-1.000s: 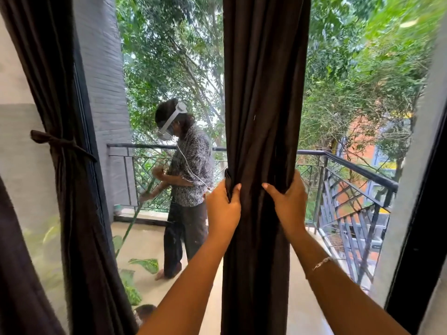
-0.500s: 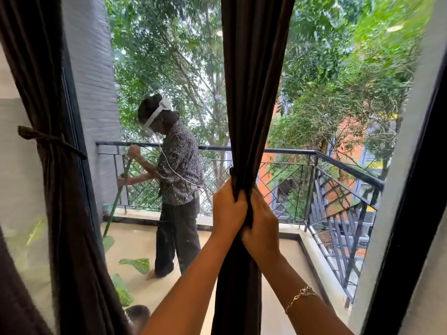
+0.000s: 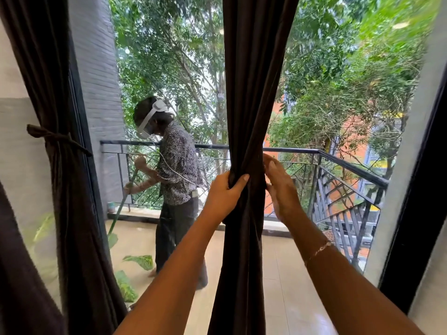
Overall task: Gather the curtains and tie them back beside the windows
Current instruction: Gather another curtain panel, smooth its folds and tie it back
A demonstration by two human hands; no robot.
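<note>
Left fingers: curled round the middle curtain, thumb across its front, clamped on the gathered folds; the left hand squeezes the cloth into a narrow waist, likely so a tie can go round it
Right fingers: straight and close together, laid against the bundle's right edge and gripping nothing; the right hand seems to press stray folds in toward the left grip
Curtain's place: it hangs from above the fingers, necks between them and falls loose below; it stands mid-glass, with no tie on it yet
Tied curtain: well left of the fingers, bound by a knotted band slightly higher than them, a likely model for this one
Window frame: far right of the fingers, probably where this bundle belongs
Person outside: beyond the glass, left of the fingers
Writing: none readable; no brand or label shows
</note>
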